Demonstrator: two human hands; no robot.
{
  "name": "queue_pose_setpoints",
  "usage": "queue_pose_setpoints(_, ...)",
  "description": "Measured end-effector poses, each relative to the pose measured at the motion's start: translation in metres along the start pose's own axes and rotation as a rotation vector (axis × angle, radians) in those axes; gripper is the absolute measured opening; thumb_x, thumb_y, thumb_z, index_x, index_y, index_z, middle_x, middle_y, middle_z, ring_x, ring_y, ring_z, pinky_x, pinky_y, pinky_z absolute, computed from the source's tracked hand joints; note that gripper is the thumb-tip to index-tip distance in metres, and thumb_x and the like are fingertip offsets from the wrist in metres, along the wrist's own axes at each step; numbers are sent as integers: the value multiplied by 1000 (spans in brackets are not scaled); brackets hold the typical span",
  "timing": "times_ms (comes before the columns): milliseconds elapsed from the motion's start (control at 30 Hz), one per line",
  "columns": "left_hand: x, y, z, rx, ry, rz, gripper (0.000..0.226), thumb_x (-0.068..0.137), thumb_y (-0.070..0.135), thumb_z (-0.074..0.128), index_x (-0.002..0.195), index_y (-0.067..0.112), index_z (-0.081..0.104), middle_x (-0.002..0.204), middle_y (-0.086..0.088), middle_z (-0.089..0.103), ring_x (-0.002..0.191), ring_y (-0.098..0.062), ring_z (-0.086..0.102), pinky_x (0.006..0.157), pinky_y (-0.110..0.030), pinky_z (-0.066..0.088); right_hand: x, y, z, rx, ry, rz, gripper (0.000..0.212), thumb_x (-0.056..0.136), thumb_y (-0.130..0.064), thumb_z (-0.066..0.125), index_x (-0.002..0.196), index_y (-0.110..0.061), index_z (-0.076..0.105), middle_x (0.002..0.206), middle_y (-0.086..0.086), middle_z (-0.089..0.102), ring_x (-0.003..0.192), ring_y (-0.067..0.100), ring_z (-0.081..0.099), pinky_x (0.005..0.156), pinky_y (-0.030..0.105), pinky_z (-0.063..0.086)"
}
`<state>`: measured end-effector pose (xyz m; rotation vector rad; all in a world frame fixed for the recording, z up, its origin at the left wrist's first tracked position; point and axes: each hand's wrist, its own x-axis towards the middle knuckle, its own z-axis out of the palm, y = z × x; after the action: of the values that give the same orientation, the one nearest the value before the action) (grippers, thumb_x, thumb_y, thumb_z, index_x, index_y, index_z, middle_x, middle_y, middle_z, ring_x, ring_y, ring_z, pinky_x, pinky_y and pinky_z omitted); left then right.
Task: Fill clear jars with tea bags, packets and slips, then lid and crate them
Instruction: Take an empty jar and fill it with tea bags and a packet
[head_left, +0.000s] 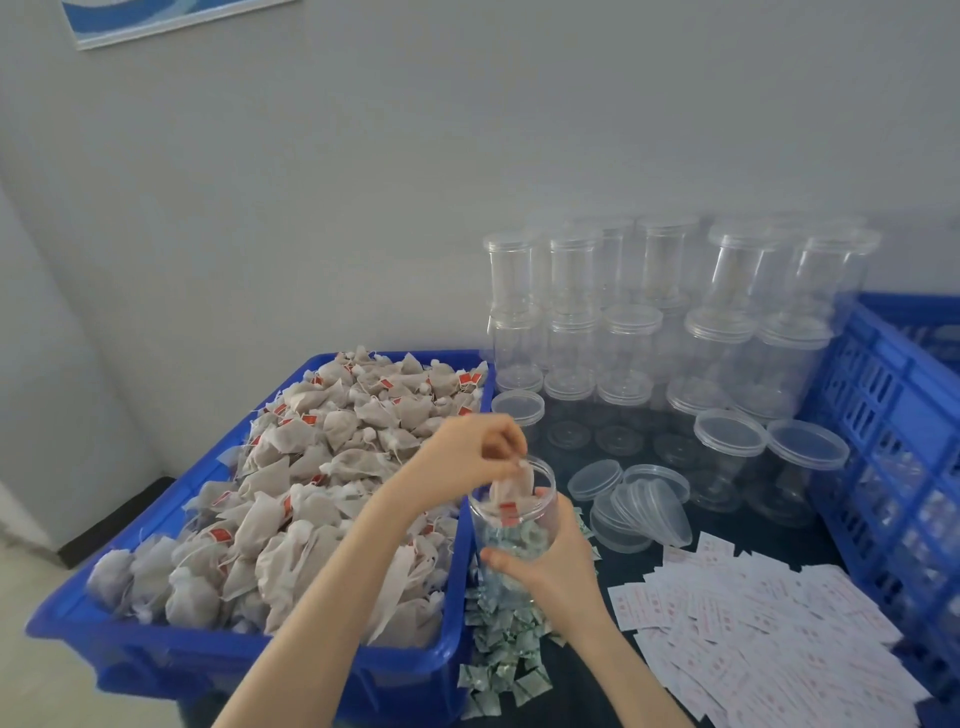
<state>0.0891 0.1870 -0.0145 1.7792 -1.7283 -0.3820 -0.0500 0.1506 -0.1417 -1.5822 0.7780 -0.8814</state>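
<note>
Where the dark tabletop (810, 535) meets the viewer, white paper slips (769, 639) with red print and small green foil packets (506, 660) lie scattered. Right hand (556, 566) grips an open clear plastic jar (511, 519); left hand (470, 457), directly above its mouth, pinches a beige mesh tea bag (511, 486) partly inside. Left: blue plastic bin (260, 660) heaped with tea bags. Beyond: loose clear lids (631, 501), stacked lidded jars (670, 312), blue lattice crate (893, 415), grey wall (363, 156).
</note>
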Motion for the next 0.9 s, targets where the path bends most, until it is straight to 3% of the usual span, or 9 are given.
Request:
queue_pose_setpoints(133,-1,-6,10,37,-183,1,21,81,12,69,90,30,63,79,13,72,76,6,66,75,-8,50,0,1,-4,-19,-13,1,75,58,-23,94,116,-39,48,106,-16,67,98,-8,61,70,8,48)
queue_pose_setpoints(200,3,-12,4,-32,-100,-15,23,82,16,69,85,37,62,76,17,71,75,6,65,74,-7,49,-1,0,-6,-18,-21,7,80,60,-19,93,123,-34,45,112,-11,64,94,-6,64,66,10,49)
queue_pose_setpoints(267,8,-30,-2,-17,96,-97,21,84,17,67,86,37,62,79,17,71,77,5,65,76,-12,51,-2,2,-8,-5,-15,4,79,62,-12,93,124,-30,47,118,-7,61,91,-13,61,60,4,47)
queue_pose_setpoints(333,12,-54,-4,221,215,-303,17,88,14,62,99,28,64,97,10,68,89,-6,64,83,-26,54,-3,3,-9,5,-15,10,80,62,-12,93,127,-29,47,123,-8,59,101,-8,59,63,2,46)
queue_pose_setpoints(400,8,-77,0,588,93,-500,24,90,12,57,112,19,62,114,-2,62,104,-20,59,86,-34,52,-3,2,-10,8,-14,7,83,62,-17,93,129,-28,47,126,-8,58,114,6,55,76,8,44)
queue_pose_setpoints(467,1,-91,9,832,-61,-570,27,91,10,51,114,16,62,119,-7,59,111,-26,55,87,-35,47,-4,2,-11,4,-11,2,82,60,-20,94,128,-30,47,125,-11,59,117,9,56,86,18,41)
queue_pose_setpoints(600,0,-98,14,907,28,-535,30,88,1,49,111,15,63,112,-6,63,106,-26,58,82,-31,45,-5,2,-12,-6,-6,-4,73,60,-16,94,112,-40,48,115,-22,58,101,-19,55,72,2,44)
queue_pose_setpoints(700,3,-94,13,933,51,-530,30,91,2,48,118,13,52,114,-6,63,107,-26,60,81,-31,45,-6,1,-11,6,-17,12,74,60,-16,93,113,-41,47,117,-23,57,103,-14,53,71,5,44)
queue_pose_setpoints(900,-3,-88,14,1141,84,-699,27,90,18,56,117,16,60,126,-8,49,117,-25,44,98,-33,37,-8,4,-11,-11,-17,3,73,57,-17,94,109,-42,50,114,-19,62,99,-13,59,68,3,47)
